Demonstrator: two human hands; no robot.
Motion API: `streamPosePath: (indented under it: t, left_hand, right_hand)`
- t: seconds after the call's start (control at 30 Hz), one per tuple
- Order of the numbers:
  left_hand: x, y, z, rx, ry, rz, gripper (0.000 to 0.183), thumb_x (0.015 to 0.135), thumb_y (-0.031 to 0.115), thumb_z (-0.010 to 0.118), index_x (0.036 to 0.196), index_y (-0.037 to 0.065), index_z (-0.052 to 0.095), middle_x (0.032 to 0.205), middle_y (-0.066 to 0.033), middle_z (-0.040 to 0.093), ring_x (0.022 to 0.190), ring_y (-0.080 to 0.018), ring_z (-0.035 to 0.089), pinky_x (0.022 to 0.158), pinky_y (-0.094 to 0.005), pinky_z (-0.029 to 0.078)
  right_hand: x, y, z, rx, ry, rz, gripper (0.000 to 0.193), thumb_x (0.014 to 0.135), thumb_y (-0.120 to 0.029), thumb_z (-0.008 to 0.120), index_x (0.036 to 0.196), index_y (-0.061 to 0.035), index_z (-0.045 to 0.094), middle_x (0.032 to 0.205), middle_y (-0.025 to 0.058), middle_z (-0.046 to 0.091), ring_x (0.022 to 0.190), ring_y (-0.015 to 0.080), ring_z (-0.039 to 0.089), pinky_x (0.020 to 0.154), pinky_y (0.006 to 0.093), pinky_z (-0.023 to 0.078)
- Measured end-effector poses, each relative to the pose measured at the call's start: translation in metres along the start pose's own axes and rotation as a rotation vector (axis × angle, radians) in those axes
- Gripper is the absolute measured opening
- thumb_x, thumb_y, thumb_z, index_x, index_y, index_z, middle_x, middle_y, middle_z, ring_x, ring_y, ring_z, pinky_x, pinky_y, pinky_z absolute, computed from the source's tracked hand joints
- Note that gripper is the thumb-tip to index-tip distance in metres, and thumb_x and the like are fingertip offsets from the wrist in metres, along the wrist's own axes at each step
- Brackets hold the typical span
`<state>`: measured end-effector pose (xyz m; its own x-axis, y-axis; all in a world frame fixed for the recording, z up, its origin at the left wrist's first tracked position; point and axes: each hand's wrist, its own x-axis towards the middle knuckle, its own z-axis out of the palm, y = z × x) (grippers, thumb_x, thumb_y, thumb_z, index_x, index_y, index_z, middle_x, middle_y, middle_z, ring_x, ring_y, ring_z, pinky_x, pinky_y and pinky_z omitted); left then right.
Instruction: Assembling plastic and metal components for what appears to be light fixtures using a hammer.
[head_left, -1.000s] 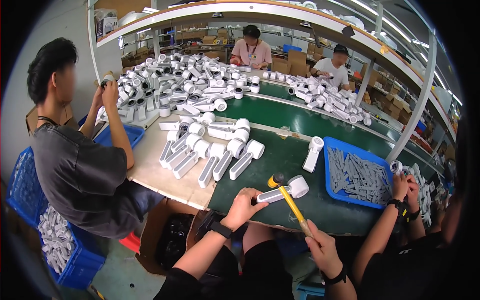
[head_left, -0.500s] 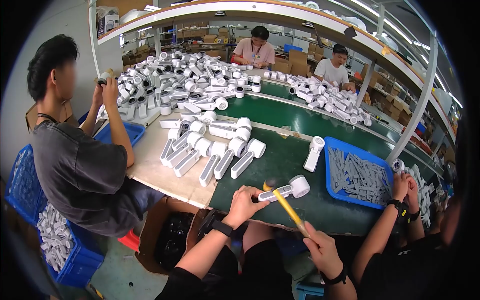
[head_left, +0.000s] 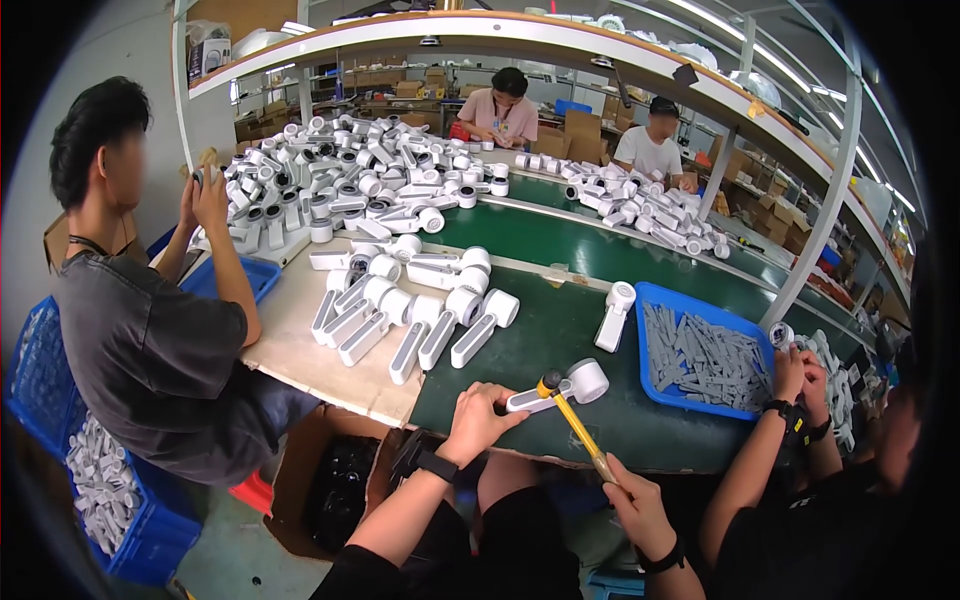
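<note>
My left hand grips the handle end of a white handheld device, which lies on the green tabletop with its round head pointing right. In my right hand is a hammer with a yellow handle and a small dark head. The hammer's head is over the device's handle, close to the round head; whether they touch I cannot tell. Several similar white devices lie in a group to the left, handles toward me. One more white device stands apart beyond my work, beside the blue tray.
A blue tray of grey strips is at right, near a co-worker's hands. On the left a seated person holds a part up. Large heaps of white devices lie at the back. An overhead shelf spans the bench.
The hammer's head, blurred before, is now sharp and sits farther right along the device's handle. My left hand and the device stay put; the whole view has shifted slightly.
</note>
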<state>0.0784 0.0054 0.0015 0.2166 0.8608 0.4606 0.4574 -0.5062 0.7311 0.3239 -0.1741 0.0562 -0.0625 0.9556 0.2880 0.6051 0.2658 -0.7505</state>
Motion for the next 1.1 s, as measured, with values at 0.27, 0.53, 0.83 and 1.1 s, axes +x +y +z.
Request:
streamPosePath:
  t: [0.27,0.53,0.83,1.1]
  left_hand:
    - [-0.003,0.002,-0.001,-0.013,-0.003,-0.013,0.026,0.071,0.020,0.084,0.090,0.006,0.074,0.082,-0.0062,0.068,0.082,-0.0248,0.061,0.078,-0.0383,0.047]
    - [-0.004,0.003,-0.002,0.008,-0.017,-0.007,0.027,0.074,0.023,0.084,0.090,0.006,0.073,0.082,-0.0067,0.070,0.083,-0.0253,0.061,0.081,-0.0377,0.048]
    - [-0.002,0.003,-0.002,0.026,-0.008,0.084,0.026,0.078,0.022,0.081,0.094,0.005,0.070,0.083,-0.0086,0.068,0.080,-0.0244,0.061,0.075,-0.0360,0.049]
    - [-0.008,0.021,-0.025,-1.149,-0.272,-0.607,0.039,0.103,0.028,0.053,0.137,0.008,0.052,0.080,-0.0055,0.066,0.060,-0.0085,0.052,0.056,-0.0234,0.043]
  right_hand:
    - [0.005,0.013,-0.006,-0.105,0.065,-0.041,0.048,0.091,-0.002,0.063,0.138,-0.0008,0.054,0.080,0.0149,0.060,0.066,0.0211,0.057,0.065,0.0288,0.046]
    - [-0.004,0.024,-0.003,-0.031,0.107,0.059,0.048,0.091,-0.004,0.063,0.139,-0.0022,0.053,0.084,0.0169,0.064,0.069,0.0206,0.059,0.067,0.0284,0.047]
    - [-0.013,0.026,0.004,0.215,0.081,0.227,0.049,0.092,-0.004,0.063,0.140,-0.0032,0.053,0.076,0.0052,0.060,0.064,0.0078,0.054,0.060,0.0235,0.045]
    - [-0.018,-0.003,-0.006,0.422,0.128,0.237,0.052,0.093,-0.002,0.058,0.144,-0.0058,0.050,0.073,-0.0017,0.058,0.053,0.0030,0.047,0.049,0.0180,0.037]
